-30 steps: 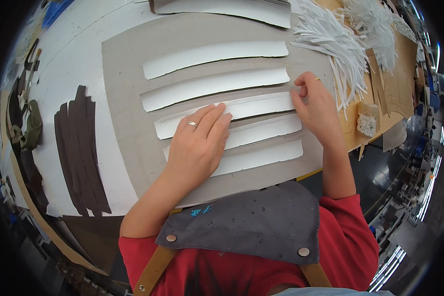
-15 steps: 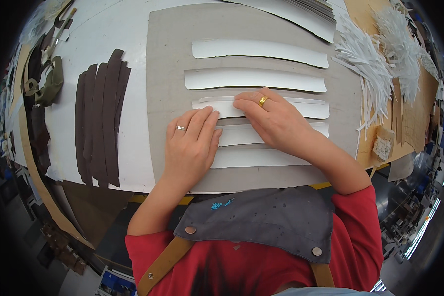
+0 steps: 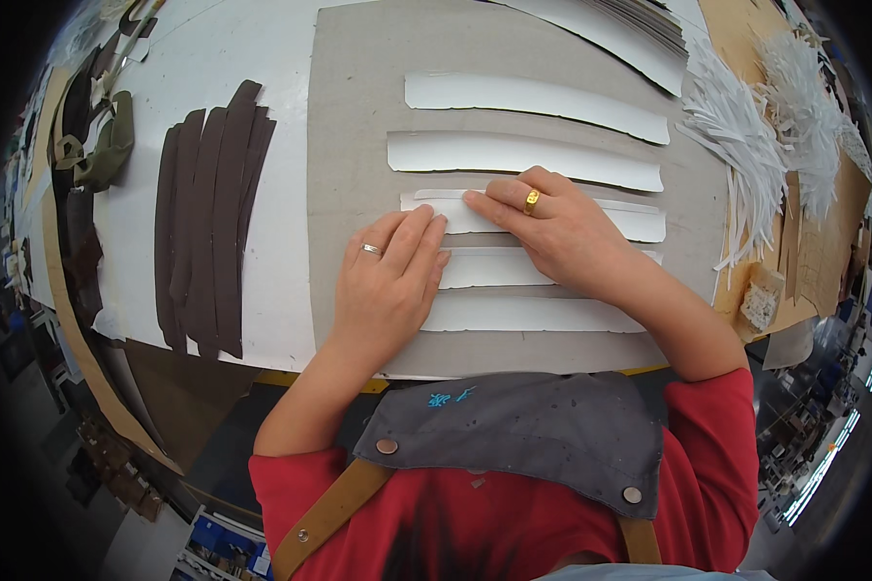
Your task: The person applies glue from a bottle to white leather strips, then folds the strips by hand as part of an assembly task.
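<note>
Several white strips lie in rows across a grey board. Both my hands are at the middle strip (image 3: 632,221), which has a narrow white band (image 3: 438,194) along its far edge. My left hand (image 3: 389,273) lies nearly flat, its fingertips on the strip's left end. My right hand (image 3: 556,225) is closed, with thumb and forefinger pressed together on the narrow band; the fingers cover the spot they pinch. Beneath my hands are two nearer strips, one (image 3: 494,267) partly covered by them and the nearest (image 3: 533,314) below it. Two farther strips (image 3: 533,105) lie untouched.
The grey board (image 3: 358,116) rests on a white table (image 3: 286,203). Dark brown strips (image 3: 203,232) are piled at left, beside a green fabric piece (image 3: 109,150). A stack of wide white sheets (image 3: 601,39) stands at the far side. Shredded white strips (image 3: 741,145) heap at right.
The whole view has shifted, so the table things sit farther right in the picture. My right fingertips have moved slightly left along the middle strip; my left hand stays at its left end.
</note>
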The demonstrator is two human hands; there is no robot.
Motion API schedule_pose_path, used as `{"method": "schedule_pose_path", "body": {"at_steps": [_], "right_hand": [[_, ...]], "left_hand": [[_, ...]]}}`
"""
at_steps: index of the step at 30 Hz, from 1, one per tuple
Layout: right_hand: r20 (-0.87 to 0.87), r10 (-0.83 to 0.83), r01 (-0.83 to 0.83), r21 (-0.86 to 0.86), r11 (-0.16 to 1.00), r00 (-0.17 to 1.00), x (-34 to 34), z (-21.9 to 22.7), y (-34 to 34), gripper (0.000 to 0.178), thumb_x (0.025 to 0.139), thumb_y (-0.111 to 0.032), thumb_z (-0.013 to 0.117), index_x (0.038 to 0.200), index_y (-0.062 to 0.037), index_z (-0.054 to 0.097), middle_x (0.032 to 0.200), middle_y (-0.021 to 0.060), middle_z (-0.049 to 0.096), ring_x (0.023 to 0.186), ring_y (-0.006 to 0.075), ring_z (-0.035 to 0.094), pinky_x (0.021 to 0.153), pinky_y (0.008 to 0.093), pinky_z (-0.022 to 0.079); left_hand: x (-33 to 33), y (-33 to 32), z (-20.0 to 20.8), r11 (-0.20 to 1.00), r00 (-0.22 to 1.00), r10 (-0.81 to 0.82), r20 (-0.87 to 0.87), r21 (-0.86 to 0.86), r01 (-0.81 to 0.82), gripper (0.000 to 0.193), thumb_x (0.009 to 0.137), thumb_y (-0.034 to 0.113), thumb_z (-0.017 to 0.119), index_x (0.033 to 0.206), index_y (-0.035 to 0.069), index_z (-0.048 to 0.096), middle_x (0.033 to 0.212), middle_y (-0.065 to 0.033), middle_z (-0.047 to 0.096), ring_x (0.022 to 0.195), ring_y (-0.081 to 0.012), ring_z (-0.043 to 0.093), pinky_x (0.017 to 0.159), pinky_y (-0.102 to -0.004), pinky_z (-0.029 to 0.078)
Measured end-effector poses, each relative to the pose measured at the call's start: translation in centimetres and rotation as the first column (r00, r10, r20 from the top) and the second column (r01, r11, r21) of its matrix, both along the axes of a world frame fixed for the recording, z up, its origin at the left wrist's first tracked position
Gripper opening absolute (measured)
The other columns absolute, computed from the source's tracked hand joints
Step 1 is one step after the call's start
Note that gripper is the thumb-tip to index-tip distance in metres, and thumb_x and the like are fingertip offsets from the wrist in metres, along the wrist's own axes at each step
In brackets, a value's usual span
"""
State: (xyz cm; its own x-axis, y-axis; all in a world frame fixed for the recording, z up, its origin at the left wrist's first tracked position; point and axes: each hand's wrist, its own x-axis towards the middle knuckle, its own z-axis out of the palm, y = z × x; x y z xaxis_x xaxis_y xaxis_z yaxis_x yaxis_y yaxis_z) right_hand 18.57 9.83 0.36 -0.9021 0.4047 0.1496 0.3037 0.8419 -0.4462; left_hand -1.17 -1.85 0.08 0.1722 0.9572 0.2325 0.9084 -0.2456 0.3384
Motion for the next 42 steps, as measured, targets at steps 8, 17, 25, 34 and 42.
{"method": "schedule_pose_path", "body": {"at_steps": [8, 17, 25, 34, 42], "right_hand": [[0.019, 0.017, -0.019, 0.080, 0.997, 1.000, 0.2, -0.1, -0.7, 0.050, 0.073, 0.002, 0.058, 0.123, -0.0028, 0.058, 0.109, 0.0056, 0.057, 0.095, 0.0231, 0.056, 0.083, 0.0339, 0.048], [-0.031, -0.123, 0.125, 0.058, 0.990, 0.992, 3.1, -0.2, -1.7, 0.044, 0.072, -0.001, 0.060, 0.116, -0.0013, 0.059, 0.108, 0.0077, 0.058, 0.096, 0.0253, 0.057, 0.085, 0.0368, 0.048], [-0.145, -0.636, 0.642, 0.338, 0.688, 0.758, 14.0, 2.1, 3.8, 0.025, 0.076, 0.001, 0.060, 0.101, -0.0038, 0.062, 0.092, 0.0098, 0.062, 0.089, 0.0294, 0.059, 0.077, 0.0400, 0.047], [-0.067, -0.744, 0.666, 0.505, 0.549, 0.664, 19.0, -0.5, 7.7, 0.014, 0.083, -0.001, 0.059, 0.096, -0.0035, 0.061, 0.093, 0.0103, 0.061, 0.091, 0.0293, 0.059, 0.080, 0.0394, 0.047], [-0.271, -0.893, 0.792, -0.417, 0.446, 0.360, 18.4, 4.3, 5.6, 0.011, 0.091, -0.005, 0.057, 0.101, -0.0027, 0.060, 0.093, 0.0027, 0.061, 0.078, 0.0083, 0.055, 0.070, 0.0233, 0.045]], "left_hand": [[0.2, -0.3, 0.3, 1.000, 0.997, -0.020, -0.071, -0.025, 0.019, 0.031, 0.085, 0.013, 0.063, 0.115, 0.001, 0.061, 0.128, -0.0069, 0.057, 0.109, -0.0246, 0.054, 0.089, -0.0378, 0.042], [0.0, 0.0, 0.4, 0.998, 0.999, -0.037, -0.033, -0.058, 0.035, 0.029, 0.085, 0.009, 0.062, 0.112, 0.001, 0.059, 0.131, -0.0091, 0.056, 0.108, -0.0268, 0.054, 0.092, -0.0401, 0.040], [-1.0, 0.8, 0.8, 0.998, 0.997, -0.065, -0.038, -0.016, 0.064, 0.022, 0.084, 0.010, 0.064, 0.104, 0.003, 0.063, 0.123, -0.0096, 0.057, 0.097, -0.0263, 0.055, 0.088, -0.0396, 0.039], [0.6, 3.1, 2.0, 0.994, 0.998, -0.057, 0.022, 0.090, 0.055, 0.016, 0.080, 0.007, 0.067, 0.095, 0.005, 0.062, 0.104, -0.0094, 0.057, 0.088, -0.0229, 0.056, 0.081, -0.0380, 0.038], [1.8, 5.0, 2.7, 0.982, 0.968, -0.181, 0.176, 0.085, 0.169, 0.019, 0.081, 0.007, 0.066, 0.099, 0.006, 0.062, 0.103, -0.0085, 0.058, 0.089, -0.0235, 0.056, 0.079, -0.0371, 0.039]]}}
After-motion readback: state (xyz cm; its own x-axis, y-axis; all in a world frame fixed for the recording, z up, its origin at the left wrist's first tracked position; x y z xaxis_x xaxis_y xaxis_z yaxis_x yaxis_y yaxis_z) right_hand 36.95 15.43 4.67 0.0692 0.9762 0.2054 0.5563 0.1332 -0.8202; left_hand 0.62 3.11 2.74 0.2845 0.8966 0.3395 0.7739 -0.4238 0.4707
